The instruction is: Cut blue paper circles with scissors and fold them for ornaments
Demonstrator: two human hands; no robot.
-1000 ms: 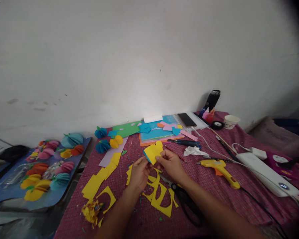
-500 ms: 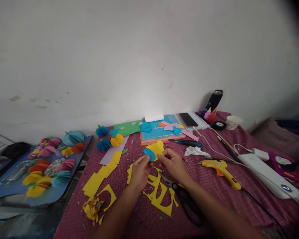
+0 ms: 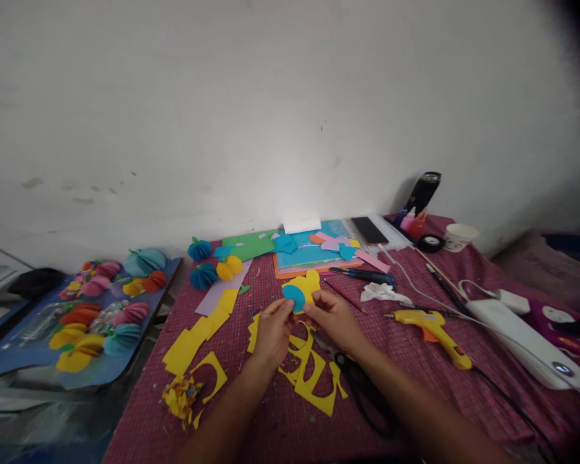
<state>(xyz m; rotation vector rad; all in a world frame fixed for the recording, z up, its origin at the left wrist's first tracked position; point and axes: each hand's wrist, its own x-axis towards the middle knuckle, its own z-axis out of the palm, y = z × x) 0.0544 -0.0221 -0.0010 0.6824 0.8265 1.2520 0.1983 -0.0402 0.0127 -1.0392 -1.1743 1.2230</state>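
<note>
Between my hands is a small blue paper circle [image 3: 294, 296], its face toward me. My left hand [image 3: 274, 325] is closed, pinching the circle's lower left edge between thumb and fingers. My right hand [image 3: 332, 317] is closed too, its thumb and fingertips meeting at the lower right edge. Yellow paper circles [image 3: 312, 281] show just behind; whether any are held I cannot tell. Below the hands lie yellow paper offcuts [image 3: 316, 386] with round cutouts. Black-handled scissors [image 3: 362, 386] rest partly under my right forearm.
A yellow glue gun [image 3: 432, 328] and a white power strip [image 3: 517, 345] lie at right, cords trailing. Behind are coloured paper sheets [image 3: 283, 259], a phone [image 3: 370, 230] and a paper cup [image 3: 459, 237]. Folded paper pumpkins [image 3: 80, 348] cover a blue board at left.
The blue circle has turned to show more of its face, and my right fingertips have come in to its edge. The whole view has shifted slightly.
</note>
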